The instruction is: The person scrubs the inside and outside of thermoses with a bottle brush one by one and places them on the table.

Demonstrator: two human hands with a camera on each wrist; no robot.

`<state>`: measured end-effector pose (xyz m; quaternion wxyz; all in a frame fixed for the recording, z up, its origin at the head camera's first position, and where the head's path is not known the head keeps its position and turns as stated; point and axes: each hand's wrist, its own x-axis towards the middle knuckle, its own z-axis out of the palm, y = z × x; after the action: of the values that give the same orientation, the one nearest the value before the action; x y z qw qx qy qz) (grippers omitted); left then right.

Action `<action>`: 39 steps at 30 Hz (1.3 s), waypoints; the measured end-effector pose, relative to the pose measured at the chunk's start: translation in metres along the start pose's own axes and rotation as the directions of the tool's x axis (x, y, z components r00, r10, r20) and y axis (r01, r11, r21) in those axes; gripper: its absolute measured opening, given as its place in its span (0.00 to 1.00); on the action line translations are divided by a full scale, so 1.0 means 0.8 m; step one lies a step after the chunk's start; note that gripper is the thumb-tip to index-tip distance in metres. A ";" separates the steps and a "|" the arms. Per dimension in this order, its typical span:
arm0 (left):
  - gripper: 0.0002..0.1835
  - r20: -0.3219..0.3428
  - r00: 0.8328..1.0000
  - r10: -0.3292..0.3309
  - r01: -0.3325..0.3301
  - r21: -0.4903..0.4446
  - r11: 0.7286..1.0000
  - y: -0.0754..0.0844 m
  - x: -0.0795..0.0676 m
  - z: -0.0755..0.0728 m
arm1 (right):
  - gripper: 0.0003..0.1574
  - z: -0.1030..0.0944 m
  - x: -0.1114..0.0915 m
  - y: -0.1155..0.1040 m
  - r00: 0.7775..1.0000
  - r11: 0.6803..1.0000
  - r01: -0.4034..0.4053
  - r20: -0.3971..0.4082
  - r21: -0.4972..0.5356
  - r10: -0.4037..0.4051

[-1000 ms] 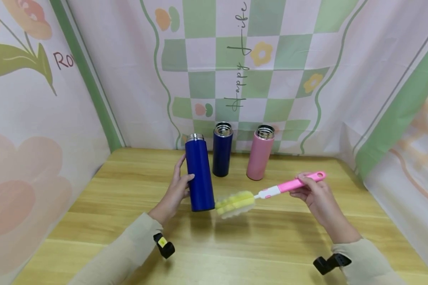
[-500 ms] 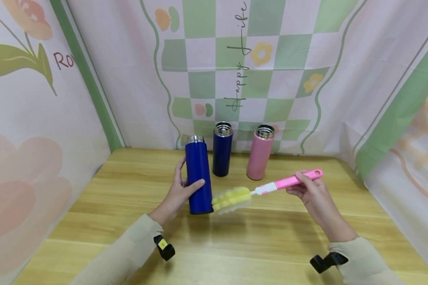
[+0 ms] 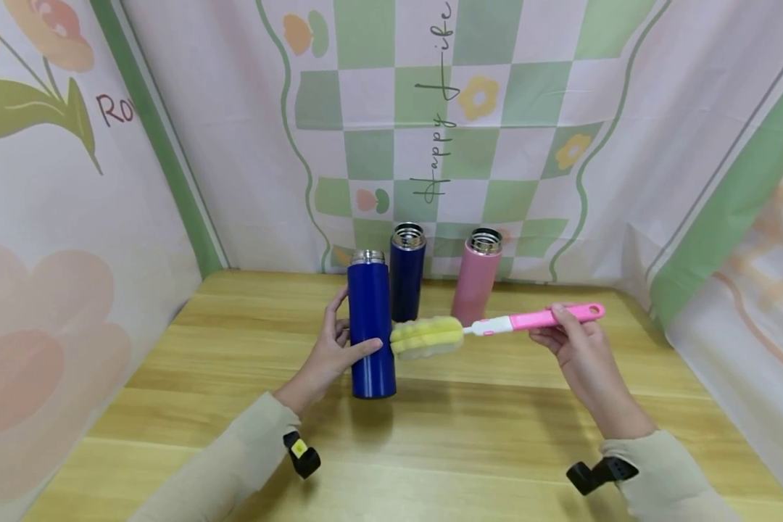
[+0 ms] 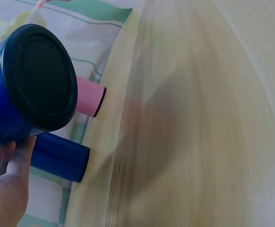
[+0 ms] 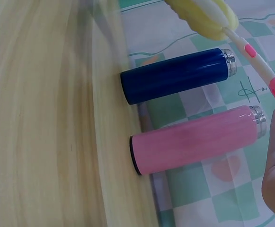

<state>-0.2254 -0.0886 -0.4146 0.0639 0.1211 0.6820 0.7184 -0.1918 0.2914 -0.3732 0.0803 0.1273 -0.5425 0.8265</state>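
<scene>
My left hand (image 3: 329,357) grips a blue thermos bottle (image 3: 370,319) without a lid and holds it raised off the table, its steel mouth up; the dark base (image 4: 41,78) faces the left wrist view. In my right hand (image 3: 583,362) is a bottle brush (image 3: 496,326), pinched by its pink handle. The brush's yellow and white sponge head (image 3: 426,336) points left, at the side of the blue bottle. Whether sponge and bottle touch I cannot tell for sure.
Behind stand a dark blue bottle (image 3: 407,272) and a pink bottle (image 3: 477,279), both upright with open mouths. They stand on a wooden table (image 3: 235,319) near its back edge, against a patterned curtain (image 3: 424,109).
The blue bottle has moved slightly right and down and stands straighter. The brush's sponge head has risen from near the bottle's base to its lower middle. Both hands keep their hold.
</scene>
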 end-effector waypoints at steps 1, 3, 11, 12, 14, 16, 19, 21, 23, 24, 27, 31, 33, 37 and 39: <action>0.55 0.001 1.000 0.001 -0.001 0.009 1.000 0.000 0.000 0.000 | 0.11 0.000 0.001 0.000 1.000 1.000 0.011 -0.005 0.013 -0.011; 0.54 0.010 1.000 -0.003 0.003 0.005 1.000 0.001 -0.001 0.001 | 0.11 0.001 0.002 -0.001 0.999 0.999 0.031 -0.015 0.025 -0.030; 0.53 0.009 1.000 -0.020 0.020 0.029 0.999 0.000 -0.004 0.003 | 0.12 0.003 0.006 -0.003 0.997 0.997 0.069 -0.048 0.042 -0.067; 0.53 0.011 1.000 -0.020 0.020 0.037 0.999 -0.001 -0.004 0.003 | 0.12 0.003 0.006 -0.003 0.996 0.996 0.073 -0.055 0.045 -0.071; 0.54 0.010 1.000 -0.023 0.023 0.048 0.999 -0.001 -0.004 0.004 | 0.12 0.004 0.006 -0.002 0.994 0.995 0.084 -0.067 0.053 -0.081; 0.53 0.005 1.000 -0.030 0.029 0.054 0.998 0.000 -0.004 0.004 | 0.12 0.005 0.006 -0.003 0.993 0.993 0.098 -0.075 0.072 -0.093; 0.54 -0.002 0.999 -0.034 0.034 0.068 0.997 0.002 -0.004 0.006 | 0.11 0.006 0.006 -0.004 0.990 0.987 0.120 -0.085 0.108 -0.112; 0.54 -0.003 0.999 -0.036 0.036 0.072 0.997 0.003 -0.004 0.007 | 0.11 0.007 0.006 -0.006 0.988 0.982 0.134 -0.094 0.133 -0.122; 0.54 0.005 0.999 -0.036 0.035 0.072 0.997 0.005 -0.004 0.009 | 0.10 0.008 0.006 -0.007 0.986 0.978 0.145 -0.108 0.151 -0.129; 0.53 0.010 0.999 -0.034 0.033 0.072 0.997 0.005 -0.004 0.009 | 0.09 0.009 0.006 -0.007 0.985 0.976 0.148 -0.114 0.159 -0.131; 0.53 0.020 0.999 -0.035 0.033 0.064 0.997 0.006 -0.005 0.009 | 0.09 0.009 0.007 -0.008 0.983 0.973 0.153 -0.125 0.172 -0.133; 0.51 0.012 0.999 -0.041 0.040 0.058 0.997 0.006 -0.005 0.009 | 0.09 0.008 0.006 -0.008 0.988 0.976 0.132 -0.109 0.176 -0.114; 0.50 0.001 0.999 -0.051 0.051 0.051 0.997 0.007 -0.005 0.009 | 0.10 0.007 0.005 -0.007 0.990 0.978 0.116 -0.095 0.174 -0.101; 0.50 -0.013 0.998 -0.059 0.060 0.018 0.998 0.009 -0.003 0.007 | 0.12 0.005 0.002 -0.006 0.994 0.983 0.088 -0.075 0.160 -0.077; 0.50 -0.017 0.998 -0.056 0.056 -0.005 0.998 0.010 -0.002 0.007 | 0.11 0.004 0.001 -0.005 0.996 0.986 0.070 -0.065 0.152 -0.061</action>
<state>-0.2222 -0.0843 -0.4062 0.0782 0.0958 0.6839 0.7190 -0.1909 0.2904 -0.3685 0.1138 0.1259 -0.4700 0.8662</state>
